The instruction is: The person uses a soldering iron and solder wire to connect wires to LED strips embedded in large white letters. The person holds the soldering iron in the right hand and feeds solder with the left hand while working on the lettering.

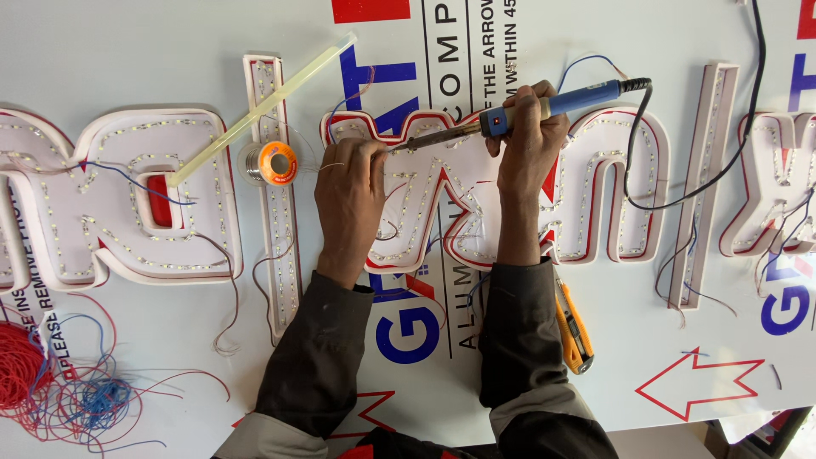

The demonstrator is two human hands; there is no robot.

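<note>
1. While the right hand (529,136) grips the blue handle of a soldering iron (518,115), the tool lies nearly level across the upper middle of the view, its long axis running from upper right to lower left.
2. Its metal tip points left and slightly down, ending just beside the fingertips of the left hand (350,191).
3. That left hand is pinched shut on a thin solder wire (327,167), which trails left toward a small spool (270,162) with an orange core.
4. Both hands hover over a white channel letter (425,195) with a red rim, whose inside is lined with rows of small LED dots.
5. From the rear of the iron, a black cord (680,191) loops down over the next letter to the right and climbs to the top edge.
6. To the left, a pale glue stick (259,110) lies diagonally across a narrow upright letter and a wide rounded letter (119,200).
7. Near the right forearm, an orange utility knife (575,331) rests on the printed white sheet (127,51), well apart from the iron.
8. At the lower left, a tangle of red and blue wires (76,395) spreads over the sheet.
9. Thin red and blue leads run between the letters, close around the spot where tip and solder meet.
</note>
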